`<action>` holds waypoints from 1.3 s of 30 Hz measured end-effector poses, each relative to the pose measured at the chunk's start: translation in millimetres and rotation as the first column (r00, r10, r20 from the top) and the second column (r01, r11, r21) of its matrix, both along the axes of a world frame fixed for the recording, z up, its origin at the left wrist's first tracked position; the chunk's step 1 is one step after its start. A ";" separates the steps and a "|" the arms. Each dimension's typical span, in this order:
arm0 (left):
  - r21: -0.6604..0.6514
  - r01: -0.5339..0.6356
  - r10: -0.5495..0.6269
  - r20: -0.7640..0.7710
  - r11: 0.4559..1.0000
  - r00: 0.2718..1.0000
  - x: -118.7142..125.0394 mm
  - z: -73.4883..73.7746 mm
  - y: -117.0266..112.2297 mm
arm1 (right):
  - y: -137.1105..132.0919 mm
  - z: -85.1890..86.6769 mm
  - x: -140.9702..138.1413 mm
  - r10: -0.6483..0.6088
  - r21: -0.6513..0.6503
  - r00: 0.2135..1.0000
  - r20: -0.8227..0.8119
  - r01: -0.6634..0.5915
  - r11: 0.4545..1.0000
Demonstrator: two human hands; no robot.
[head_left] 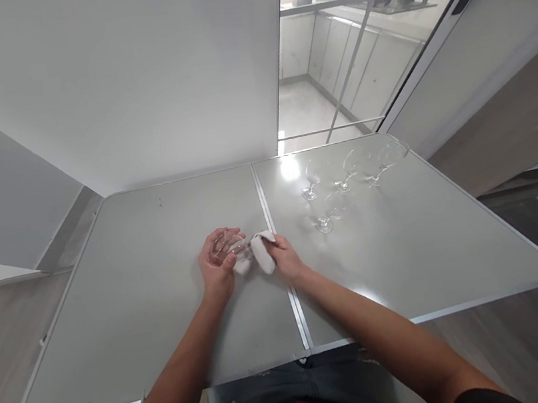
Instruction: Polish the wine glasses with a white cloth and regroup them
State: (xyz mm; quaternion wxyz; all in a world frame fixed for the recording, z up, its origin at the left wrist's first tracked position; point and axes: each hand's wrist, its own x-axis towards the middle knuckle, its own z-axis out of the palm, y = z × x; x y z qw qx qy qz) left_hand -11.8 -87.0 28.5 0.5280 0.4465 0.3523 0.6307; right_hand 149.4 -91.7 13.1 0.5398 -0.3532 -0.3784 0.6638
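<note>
My left hand (217, 263) is closed around the bowl of a clear wine glass (231, 244), which lies tilted on its side with the stem toward the right. A white cloth (262, 251) is pinched in my right hand (285, 256), up against the stem and foot end of that glass. The cloth partly covers the foot. Both hands are just above the table, left of its centre seam.
Several clear stemmed glasses stand on the right half of the grey folding table (117, 332), among them a nearer glass (324, 223). A metal seam (296, 312) crosses the table. Behind it are a white wall (157, 97) and a gridded glass door (329, 64).
</note>
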 end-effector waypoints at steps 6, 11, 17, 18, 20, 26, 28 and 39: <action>0.096 -0.153 0.150 0.042 0.983 0.988 1.0 7.8 0.8 | 12.2 4.6 7.6 -0.369 -0.049 0.910 -0.192 0.367 0.929; 0.178 -0.091 0.094 -0.006 0.980 0.996 8.4 10.2 -4.4 | 8.3 7.0 4.0 -0.103 -0.049 0.963 -0.248 0.094 0.994; 0.197 0.085 -0.056 -0.151 0.977 0.987 10.9 8.5 -11.3 | 12.7 8.5 8.4 -0.262 -0.092 0.944 -0.200 0.248 0.964; 0.206 0.066 -0.035 -0.150 0.976 0.988 10.9 9.3 -11.5 | 14.5 8.1 10.2 -0.329 -0.099 0.925 -0.191 0.316 0.944; 0.237 -0.032 0.064 -0.127 0.971 0.990 11.1 11.8 -11.0 | 16.8 7.1 13.4 -0.451 -0.112 0.873 -0.187 0.437 0.892; 0.266 -0.143 0.180 -0.121 0.953 0.976 12.6 15.2 -9.4 | 9.3 9.6 9.4 -0.199 -0.116 0.954 -0.226 0.176 0.977; 0.246 -0.059 0.098 -0.148 0.967 0.984 12.3 13.4 -9.3 | 5.9 11.2 6.2 -0.089 -0.072 0.970 -0.226 0.074 0.995; 0.246 -0.071 0.083 -0.041 0.967 0.996 6.5 2.6 -1.8 | 5.6 4.3 5.3 -0.106 -0.003 0.965 -0.238 0.108 0.994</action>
